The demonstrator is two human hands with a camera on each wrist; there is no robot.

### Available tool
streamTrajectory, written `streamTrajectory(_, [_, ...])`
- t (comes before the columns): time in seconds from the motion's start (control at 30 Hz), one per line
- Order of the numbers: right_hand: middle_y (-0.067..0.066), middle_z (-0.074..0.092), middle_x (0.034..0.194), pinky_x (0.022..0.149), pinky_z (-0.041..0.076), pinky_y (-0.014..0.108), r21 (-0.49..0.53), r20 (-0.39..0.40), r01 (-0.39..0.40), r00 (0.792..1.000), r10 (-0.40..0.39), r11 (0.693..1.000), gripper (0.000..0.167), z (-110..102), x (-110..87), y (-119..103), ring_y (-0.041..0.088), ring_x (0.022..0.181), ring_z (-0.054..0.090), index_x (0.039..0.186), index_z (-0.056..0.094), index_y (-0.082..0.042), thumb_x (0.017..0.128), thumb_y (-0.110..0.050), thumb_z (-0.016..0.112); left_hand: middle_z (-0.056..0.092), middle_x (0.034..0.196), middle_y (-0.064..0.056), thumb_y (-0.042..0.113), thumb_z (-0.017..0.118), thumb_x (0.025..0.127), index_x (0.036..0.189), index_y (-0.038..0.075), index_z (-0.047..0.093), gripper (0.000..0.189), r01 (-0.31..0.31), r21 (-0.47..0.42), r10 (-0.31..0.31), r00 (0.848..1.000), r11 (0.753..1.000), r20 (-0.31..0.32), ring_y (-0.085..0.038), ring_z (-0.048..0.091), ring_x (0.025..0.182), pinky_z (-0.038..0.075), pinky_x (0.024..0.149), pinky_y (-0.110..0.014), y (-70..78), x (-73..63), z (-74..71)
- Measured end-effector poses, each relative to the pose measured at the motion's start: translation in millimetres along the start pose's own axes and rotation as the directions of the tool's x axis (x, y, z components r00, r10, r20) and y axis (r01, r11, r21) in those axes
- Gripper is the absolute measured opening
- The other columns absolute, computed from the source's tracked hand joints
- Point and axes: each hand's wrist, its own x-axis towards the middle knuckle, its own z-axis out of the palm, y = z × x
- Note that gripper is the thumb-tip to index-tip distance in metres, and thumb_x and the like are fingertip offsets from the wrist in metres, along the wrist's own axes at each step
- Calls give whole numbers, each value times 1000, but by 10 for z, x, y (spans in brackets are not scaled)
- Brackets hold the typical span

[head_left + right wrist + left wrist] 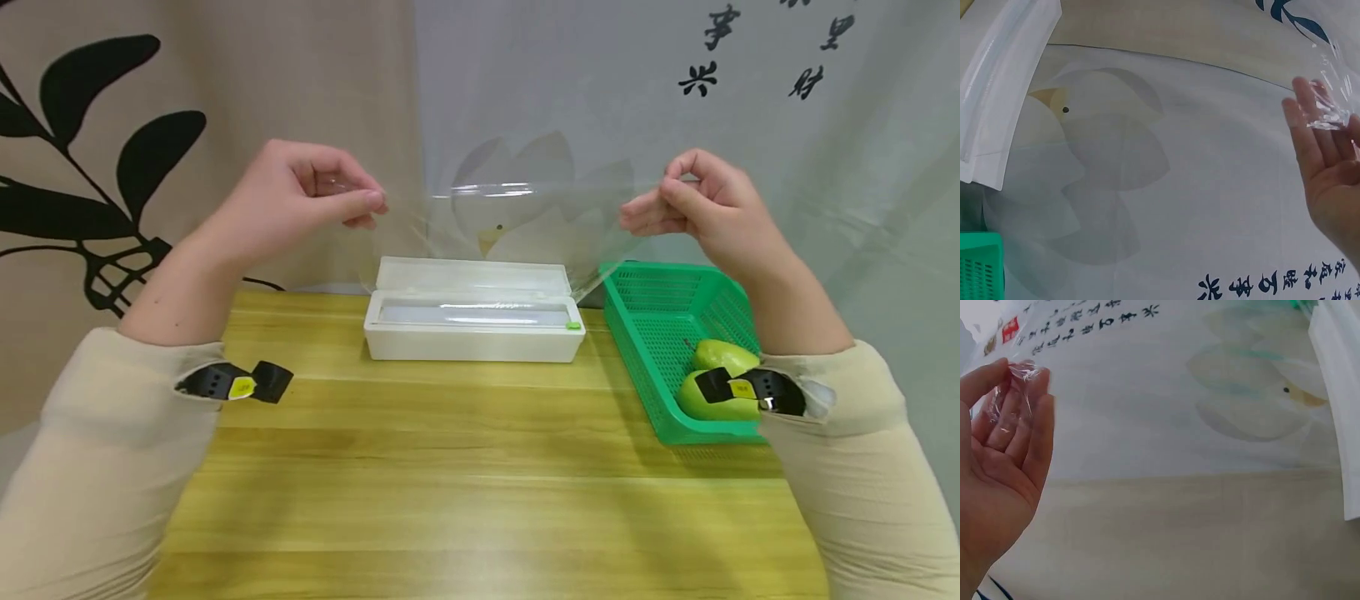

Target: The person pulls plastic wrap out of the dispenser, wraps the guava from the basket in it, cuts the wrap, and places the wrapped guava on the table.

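A sheet of clear plastic wrap (517,204) is stretched in the air between both hands, above a white cling film box (472,343). My left hand (315,185) pinches one corner between thumb and fingers; bunched film (1024,372) shows at those fingertips in the left wrist view. On the other side, my right hand (701,204) pinches the opposite corner, with crinkled film (1329,115) against its fingers in the right wrist view. The film slopes down to the box, whose lid (472,273) stands raised at the back. A small green slider (573,325) sits at its right end.
A green plastic basket (637,358) stands right of the box, holding green pear-like fruits (723,357), partly hidden by the right forearm. The wooden table (465,467) extends in front. Behind hangs a printed curtain (570,75) with leaves and characters.
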Motion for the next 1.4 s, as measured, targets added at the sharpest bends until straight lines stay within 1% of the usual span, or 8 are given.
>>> streamTrajectory(0.23, [12,73,90,78,56,26,30,97,6,995,-9,1000,13,-2,-225,41,21,83,71,88,45,1,98,1,37,68,71,3,11,64,88,91,2,69,11,-47,10,45,985,999,165,-14,59,61,51,57,-21,-39,-208,22])
streamTrajectory(0.53, [7,72,101,91,50,23,-28,383,4,924,7,1000,20,0,-574,50,18,100,67,92,42,-1,96,11,27,68,74,0,3,65,85,88,8,67,7,-48,-184,125,895,982,429,-15,61,61,53,56,-26,-198,-478,123])
streamTrajectory(0.83, [5,45,78,83,47,20,4,588,-88,806,69,996,23,21,-888,158,20,114,61,91,42,1,91,20,29,61,72,-5,5,64,87,85,3,62,3,-23,-334,238,749,942,618,-12,56,60,51,53,-27,-347,-703,349])
streamTrajectory(0.9, [5,36,71,69,44,23,10,626,-104,776,75,995,24,34,-957,212,19,115,60,89,41,2,89,23,30,60,72,-8,4,62,87,85,4,62,2,22,-353,231,718,935,657,-10,55,60,51,53,-27,-381,-734,422])
streamTrajectory(1.03, [9,37,71,76,49,20,0,678,-222,717,164,975,21,111,-1097,300,19,119,57,87,38,2,89,22,32,62,74,-15,3,62,87,86,2,63,2,136,-370,198,650,919,733,-3,56,64,53,56,-26,-460,-816,535])
streamTrajectory(1.13, [9,57,87,92,49,23,-68,688,-279,682,248,958,16,199,-1210,339,18,118,58,85,40,0,92,14,38,65,78,-20,7,63,87,86,-1,64,9,210,-365,178,594,907,784,1,57,68,52,57,-21,-520,-885,603])
streamTrajectory(1.27, [7,66,110,87,52,26,-167,709,-265,637,302,950,14,341,-1324,417,18,116,59,82,42,-3,95,2,46,66,79,-23,10,65,86,86,-3,66,12,250,-356,184,522,900,833,5,53,65,46,53,-13,-616,-969,725])
streamTrajectory(1.4, [0,67,111,84,51,25,-316,717,-204,589,374,927,17,519,-1426,561,12,111,61,79,47,-10,96,-10,51,68,77,-20,9,65,85,82,-3,66,13,278,-315,160,464,907,871,6,50,62,44,52,-12,-734,-1066,896])
